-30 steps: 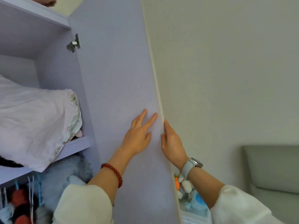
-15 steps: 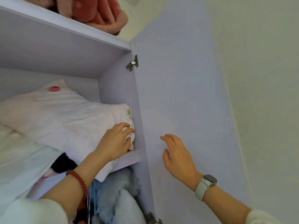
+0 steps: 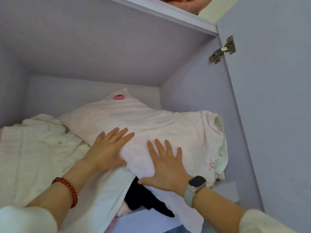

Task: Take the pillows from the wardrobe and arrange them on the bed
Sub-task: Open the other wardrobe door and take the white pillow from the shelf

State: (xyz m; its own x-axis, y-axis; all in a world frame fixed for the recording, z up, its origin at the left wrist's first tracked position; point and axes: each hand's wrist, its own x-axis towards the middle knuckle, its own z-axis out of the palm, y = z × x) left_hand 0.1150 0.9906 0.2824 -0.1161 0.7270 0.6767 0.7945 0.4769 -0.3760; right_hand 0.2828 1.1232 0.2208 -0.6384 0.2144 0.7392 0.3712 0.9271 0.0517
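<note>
Both my left hand (image 3: 107,148) and right hand (image 3: 166,163) lie flat, fingers spread, gripping nothing, on the near end of the pillow (image 3: 151,120), which runs lengthwise away from me on the wardrobe shelf (image 3: 144,221).

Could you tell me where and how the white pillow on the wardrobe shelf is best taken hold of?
Probably by its near edge, from the front. The white pillow lies lengthwise into the shelf, its near end overhanging. The left hand and right hand lie flat on it; thumbs could hook under that edge and draw it out.
</note>
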